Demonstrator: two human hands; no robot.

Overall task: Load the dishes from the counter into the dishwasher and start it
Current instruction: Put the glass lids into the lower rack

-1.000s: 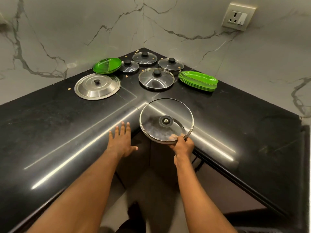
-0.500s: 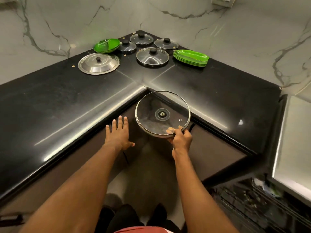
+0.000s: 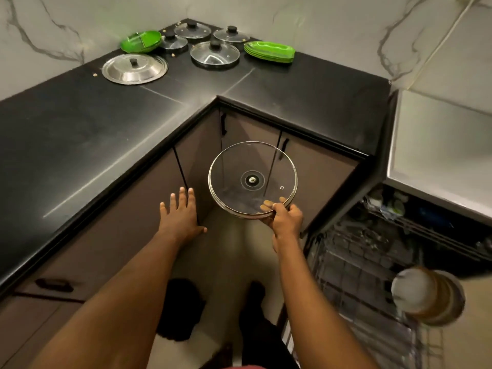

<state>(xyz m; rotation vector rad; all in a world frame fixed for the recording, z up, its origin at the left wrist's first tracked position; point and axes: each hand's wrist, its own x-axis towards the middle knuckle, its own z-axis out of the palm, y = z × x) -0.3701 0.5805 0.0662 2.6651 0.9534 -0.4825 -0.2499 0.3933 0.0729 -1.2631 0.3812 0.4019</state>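
Head view, mid-carry: the right hand (image 3: 286, 222) pinches the glass lid (image 3: 252, 179) by its rim (left hand (image 3: 181, 217) spread, empty), which next probably needs slotting into the dishwasher rack (image 3: 354, 262).

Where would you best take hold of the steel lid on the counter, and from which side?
Pinch the black knob from straight above. The steel lid lies dome-up with its rim flat on the counter, so the knob is the only raised part.

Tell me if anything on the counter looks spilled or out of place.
Small tan crumbs lie scattered on the black counter, beside the steel lid and near the green bowl. Nothing looks broken.
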